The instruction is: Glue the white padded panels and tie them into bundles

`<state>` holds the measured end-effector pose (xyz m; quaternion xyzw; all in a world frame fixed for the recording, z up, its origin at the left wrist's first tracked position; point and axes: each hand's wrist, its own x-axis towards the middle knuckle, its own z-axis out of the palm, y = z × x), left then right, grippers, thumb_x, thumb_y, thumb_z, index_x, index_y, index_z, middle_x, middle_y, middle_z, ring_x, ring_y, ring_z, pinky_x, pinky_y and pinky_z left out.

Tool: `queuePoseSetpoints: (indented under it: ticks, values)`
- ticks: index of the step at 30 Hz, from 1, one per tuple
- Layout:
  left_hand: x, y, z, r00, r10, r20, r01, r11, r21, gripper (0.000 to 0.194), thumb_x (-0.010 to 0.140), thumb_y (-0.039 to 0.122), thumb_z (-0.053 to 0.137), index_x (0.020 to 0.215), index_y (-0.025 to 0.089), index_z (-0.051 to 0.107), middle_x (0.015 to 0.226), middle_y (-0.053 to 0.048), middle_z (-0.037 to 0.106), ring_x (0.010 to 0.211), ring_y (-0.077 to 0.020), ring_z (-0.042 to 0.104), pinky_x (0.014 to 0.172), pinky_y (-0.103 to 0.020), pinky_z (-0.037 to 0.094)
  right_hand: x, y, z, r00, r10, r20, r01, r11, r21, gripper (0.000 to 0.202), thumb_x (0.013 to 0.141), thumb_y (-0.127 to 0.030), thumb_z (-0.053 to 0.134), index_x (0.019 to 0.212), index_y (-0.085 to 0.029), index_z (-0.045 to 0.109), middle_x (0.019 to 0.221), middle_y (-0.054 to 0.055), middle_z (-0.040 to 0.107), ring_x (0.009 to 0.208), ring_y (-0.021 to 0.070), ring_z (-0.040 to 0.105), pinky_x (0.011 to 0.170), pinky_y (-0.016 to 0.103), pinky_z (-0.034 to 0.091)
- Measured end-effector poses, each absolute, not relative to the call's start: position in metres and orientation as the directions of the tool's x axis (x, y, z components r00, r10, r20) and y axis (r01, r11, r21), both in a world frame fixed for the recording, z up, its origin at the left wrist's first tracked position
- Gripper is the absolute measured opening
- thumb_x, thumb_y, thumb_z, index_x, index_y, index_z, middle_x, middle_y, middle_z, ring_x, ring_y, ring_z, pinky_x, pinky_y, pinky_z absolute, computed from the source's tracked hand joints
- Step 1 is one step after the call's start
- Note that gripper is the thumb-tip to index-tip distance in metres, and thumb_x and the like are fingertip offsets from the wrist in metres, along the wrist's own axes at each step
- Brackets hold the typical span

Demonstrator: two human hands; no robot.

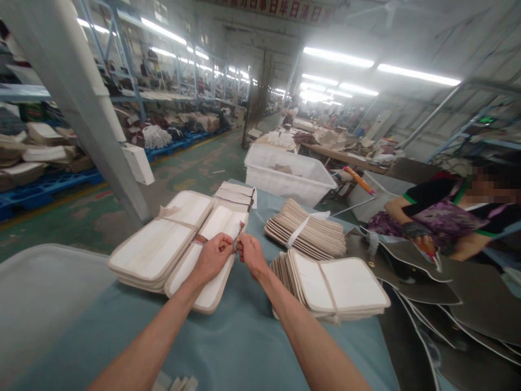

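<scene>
My left hand (pixel 213 257) and my right hand (pixel 251 253) meet at the right edge of a bundle of pale, rounded fabric panels (pixel 211 293). Both are closed in a pinch on a dark patterned fabric strip (pixel 201 239) that crosses the top of this bundle. Between my fingertips the strip's ends are mostly hidden. Against its left side lies a second bundle (pixel 148 247), bound with a beige strip (pixel 177 221). Behind them is a smaller pale stack (pixel 234 194) with dark ties.
Right of my hands lie a fanned stack (pixel 307 231) with a white band and a tied bundle (pixel 350 285), on the blue-green table cover (pixel 228 347). A white bin (pixel 288 182) stands beyond. At right, a co-worker's gloved hand (pixel 421 233) is over dark panels (pixel 480 288). A grey post (pixel 93 119) slants at left.
</scene>
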<state>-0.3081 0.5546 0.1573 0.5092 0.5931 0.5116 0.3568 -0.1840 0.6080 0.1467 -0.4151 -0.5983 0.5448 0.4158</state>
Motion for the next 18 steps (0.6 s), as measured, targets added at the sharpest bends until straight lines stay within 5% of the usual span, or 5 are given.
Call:
queuePoseSetpoints:
  ticks: [3, 6, 11, 18]
  values:
    - [-0.308, 0.556, 0.155, -0.217, 0.971, 0.104, 0.255, -0.047, 0.966, 0.017, 0.077, 0.037, 0.063, 0.082, 0.021, 0.06, 0.064, 0.003, 0.065, 0.06, -0.0162, 0.061, 0.06, -0.027, 0.043, -0.182, 0.603, 0.143, -0.315, 0.949, 0.012, -0.037, 0.001, -0.999, 0.034, 0.085, -0.053, 0.047, 0.094, -0.021, 0.057, 0.054, -0.011, 0.04, 0.042, 0.0095, 0.033, 0.042, 0.022, 0.029]
    - [-0.308, 0.558, 0.154, -0.196, 0.975, 0.1, 0.262, -0.047, 0.964, 0.019, 0.077, 0.039, 0.064, 0.081, 0.021, 0.061, 0.066, 0.002, 0.067, 0.062, -0.0169, 0.062, 0.061, -0.027, 0.044, -0.179, 0.598, 0.145, -0.278, 0.96, 0.041, -0.077, 0.02, -0.997, 0.036, 0.082, -0.047, 0.051, 0.106, -0.021, 0.056, 0.058, -0.009, 0.05, 0.046, 0.011, 0.045, 0.048, 0.023, 0.038]
    - [-0.31, 0.559, 0.155, -0.133, 0.988, 0.08, 0.262, -0.043, 0.964, 0.023, 0.077, 0.042, 0.064, 0.082, 0.02, 0.067, 0.075, -0.004, 0.075, 0.072, -0.0209, 0.069, 0.069, -0.031, 0.05, -0.173, 0.588, 0.153, -0.169, 0.978, 0.126, -0.023, 0.124, -0.992, 0.024, 0.082, -0.036, 0.056, 0.1, -0.021, 0.061, 0.069, -0.003, 0.066, 0.067, 0.0157, 0.063, 0.07, 0.028, 0.048]
    - [-0.315, 0.559, 0.158, -0.07, 0.995, 0.067, 0.297, -0.043, 0.954, 0.024, 0.074, 0.037, 0.064, 0.086, 0.02, 0.077, 0.089, -0.007, 0.082, 0.085, -0.0256, 0.073, 0.082, -0.036, 0.053, -0.178, 0.591, 0.147, -0.039, 0.991, 0.131, 0.0, 0.131, -0.991, 0.02, 0.081, -0.039, 0.056, 0.092, -0.022, 0.061, 0.064, -0.006, 0.061, 0.057, 0.0147, 0.054, 0.061, 0.027, 0.043]
